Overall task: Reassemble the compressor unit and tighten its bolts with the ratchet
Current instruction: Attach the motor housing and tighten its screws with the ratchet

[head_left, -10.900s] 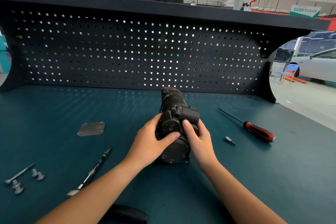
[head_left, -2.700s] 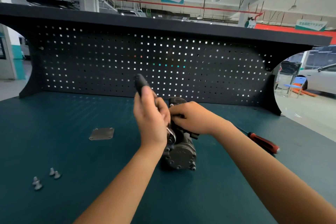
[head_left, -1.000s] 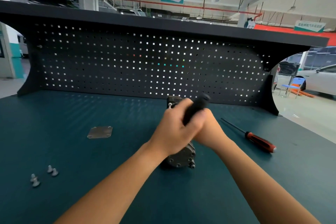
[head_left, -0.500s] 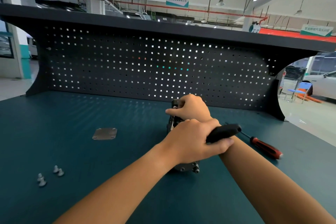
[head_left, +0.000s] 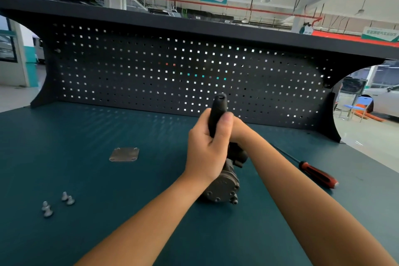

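Dark teal desk [head_left: 86, 179], with a black pegboard [head_left: 129, 67] standing upright along its back edge.

The compressor [head_left: 224, 188] sits on the desk near the middle, round bolted end cap facing me. My arms cover most of the body.

My left hand [head_left: 207, 151] is directly over the compressor, fingers and thumb wrapped tight round the ratchet [head_left: 217, 112]. The black handle points up and away from me, its end sticking out above my thumb. The head end is hidden under my palm, so I can't see where it meets the unit.

My right hand [head_left: 239, 127] is tucked behind the left, at the far top of the compressor. Only the back of it and the wrist show, so I can't tell what the fingers are doing.

A screwdriver [head_left: 317, 174] with a red and black handle lies on the desk right of my right forearm, shaft pointing toward the pegboard.

A flat grey plate [head_left: 124, 154] with corner holes lies left of the compressor, well apart.

Four loose bolts [head_left: 67, 198] sit in two pairs at near left, heads down.
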A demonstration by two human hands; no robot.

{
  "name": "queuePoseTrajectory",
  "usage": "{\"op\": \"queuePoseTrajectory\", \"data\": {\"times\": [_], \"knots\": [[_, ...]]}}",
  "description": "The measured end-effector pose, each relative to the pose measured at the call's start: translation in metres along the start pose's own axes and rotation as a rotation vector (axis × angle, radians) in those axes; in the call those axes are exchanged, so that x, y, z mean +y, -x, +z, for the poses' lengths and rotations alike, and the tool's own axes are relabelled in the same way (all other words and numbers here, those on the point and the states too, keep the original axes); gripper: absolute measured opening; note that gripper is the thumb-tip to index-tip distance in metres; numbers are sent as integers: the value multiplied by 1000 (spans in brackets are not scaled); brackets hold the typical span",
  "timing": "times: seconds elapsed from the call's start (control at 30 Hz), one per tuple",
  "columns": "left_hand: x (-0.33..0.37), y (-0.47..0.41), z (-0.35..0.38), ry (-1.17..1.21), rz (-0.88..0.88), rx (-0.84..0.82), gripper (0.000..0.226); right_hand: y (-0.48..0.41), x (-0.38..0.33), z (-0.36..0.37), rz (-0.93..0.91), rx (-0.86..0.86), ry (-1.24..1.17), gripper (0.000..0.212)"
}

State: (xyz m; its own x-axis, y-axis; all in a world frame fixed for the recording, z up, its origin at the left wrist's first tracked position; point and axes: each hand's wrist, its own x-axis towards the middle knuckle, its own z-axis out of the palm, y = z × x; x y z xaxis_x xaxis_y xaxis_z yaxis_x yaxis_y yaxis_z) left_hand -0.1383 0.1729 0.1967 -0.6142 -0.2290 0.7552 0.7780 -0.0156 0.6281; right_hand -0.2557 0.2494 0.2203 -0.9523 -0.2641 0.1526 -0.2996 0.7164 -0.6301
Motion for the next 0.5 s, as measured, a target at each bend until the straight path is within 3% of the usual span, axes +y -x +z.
{"op": "queuePoseTrajectory", "data": {"times": [0.1,0.17,0.23,0.27,0.33,0.4,0.5], "knots": [[0,-1,-5,5,-5,-23,27,-1,1,3,32,24,47,32],[2,-2,-7,0,-15,-91,31,8,-2,2,-21,186,17,29],[2,-3,-7,17,-34,-157,32,21,-6,-3,-125,407,-231,17],[3,-5,-6,29,-40,-185,31,32,-11,-10,-164,455,-477,16],[4,-8,-4,44,-51,-234,30,59,-23,-24,-279,405,-800,32],[6,-13,-2,61,-75,-276,29,86,-30,-33,-472,356,-725,45],[10,-17,2,38,-61,-333,26,111,-35,-39,-678,345,-480,40]]}}
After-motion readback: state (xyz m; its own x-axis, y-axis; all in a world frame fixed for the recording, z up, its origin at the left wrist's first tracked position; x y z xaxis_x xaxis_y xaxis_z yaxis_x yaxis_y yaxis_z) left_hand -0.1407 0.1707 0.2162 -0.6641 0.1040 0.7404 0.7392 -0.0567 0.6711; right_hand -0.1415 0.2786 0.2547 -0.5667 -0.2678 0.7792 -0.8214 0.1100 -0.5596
